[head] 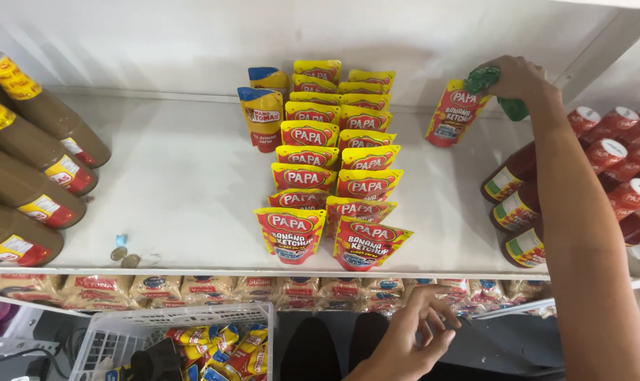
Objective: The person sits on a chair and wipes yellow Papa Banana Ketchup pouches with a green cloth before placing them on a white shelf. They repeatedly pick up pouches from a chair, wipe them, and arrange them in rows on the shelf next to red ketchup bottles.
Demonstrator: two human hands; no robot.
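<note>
The right hand [512, 76] grips a red-and-yellow pouch [455, 113] and a green cloth [483, 79], holding the pouch upright on the white shelf [178, 183], well right of the two pouch rows [327, 169]. The left hand [419, 331] hangs loosely curled and empty below the shelf edge. Setting the pouch flat on its base, squared with the rows, would likely keep it standing.

Bright, even light falls from above on the white shelf [186, 183], casting soft shadows behind the pouches [327, 176]. Wide-angle bending shows at the edges; the focus is sharp.
</note>
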